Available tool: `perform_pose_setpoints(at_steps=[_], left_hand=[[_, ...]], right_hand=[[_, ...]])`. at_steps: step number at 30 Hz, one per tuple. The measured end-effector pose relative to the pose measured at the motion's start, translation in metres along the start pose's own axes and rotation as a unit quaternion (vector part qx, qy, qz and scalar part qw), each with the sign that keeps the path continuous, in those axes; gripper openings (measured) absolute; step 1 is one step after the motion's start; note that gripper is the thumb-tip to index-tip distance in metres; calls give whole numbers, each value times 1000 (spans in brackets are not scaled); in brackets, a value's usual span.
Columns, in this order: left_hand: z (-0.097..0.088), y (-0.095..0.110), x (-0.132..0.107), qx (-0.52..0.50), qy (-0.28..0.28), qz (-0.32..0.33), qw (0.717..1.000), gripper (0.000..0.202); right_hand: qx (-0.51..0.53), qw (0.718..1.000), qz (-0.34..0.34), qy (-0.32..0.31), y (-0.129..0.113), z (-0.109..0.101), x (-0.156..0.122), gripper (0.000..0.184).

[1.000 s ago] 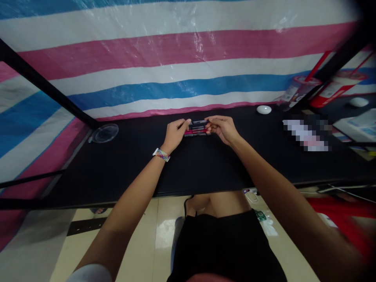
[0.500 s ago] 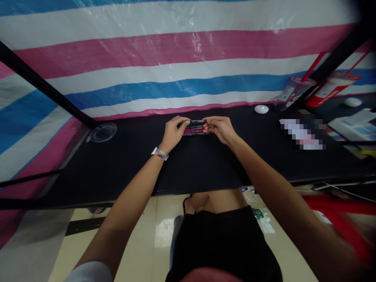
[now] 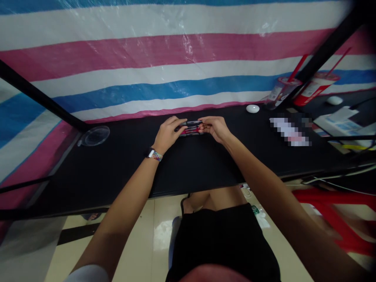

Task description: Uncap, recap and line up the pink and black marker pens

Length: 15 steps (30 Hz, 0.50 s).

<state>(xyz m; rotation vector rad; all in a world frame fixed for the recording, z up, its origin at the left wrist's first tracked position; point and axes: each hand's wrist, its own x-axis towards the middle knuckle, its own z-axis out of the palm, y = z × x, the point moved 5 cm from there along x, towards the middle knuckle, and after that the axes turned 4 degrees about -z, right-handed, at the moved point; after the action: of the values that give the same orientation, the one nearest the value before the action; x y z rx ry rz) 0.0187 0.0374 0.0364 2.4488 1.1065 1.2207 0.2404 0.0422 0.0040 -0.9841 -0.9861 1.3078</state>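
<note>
On the black table several slim pens (image 3: pixel 190 130), dark and pinkish red, lie side by side in a short stack of rows. My left hand (image 3: pixel 167 134) grips the left end of the farthest, dark pen (image 3: pixel 193 122) between thumb and fingers. At that pen's other end, my right hand (image 3: pixel 216 128) pinches with thumb and forefinger, its remaining fingers curled by the red pens. My fingers cover the ends of the pens, so whether more than one is gripped is unclear. A watch with a colourful band (image 3: pixel 154 154) circles my left wrist.
A clear plastic lid (image 3: pixel 95 136) lies at the table's left. To the right are a white egg-shaped object (image 3: pixel 252 109), a cup with a red straw (image 3: pixel 282 92), a red and white cup (image 3: pixel 317 88) and a blurred-out item (image 3: pixel 289 131). A red stool (image 3: pixel 331 213) stands below right.
The view has turned slightly, so the table and its things sit farther left in the picture. Both hands keep their places at the pens, with little visible movement.
</note>
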Motion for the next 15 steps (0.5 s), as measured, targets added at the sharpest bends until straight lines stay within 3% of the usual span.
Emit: perform_pose_setpoints(at_steps=[8, 15], left_hand=[[-3, -1, 1, 35, -60, 40, 997, 29], [-1, -3, 3, 9, -76, 8, 997, 29]], right_hand=[[0, 1000, 2, -10, 4, 0, -1, 11], [13, 999, 28, -6, 11, -1, 0, 11]])
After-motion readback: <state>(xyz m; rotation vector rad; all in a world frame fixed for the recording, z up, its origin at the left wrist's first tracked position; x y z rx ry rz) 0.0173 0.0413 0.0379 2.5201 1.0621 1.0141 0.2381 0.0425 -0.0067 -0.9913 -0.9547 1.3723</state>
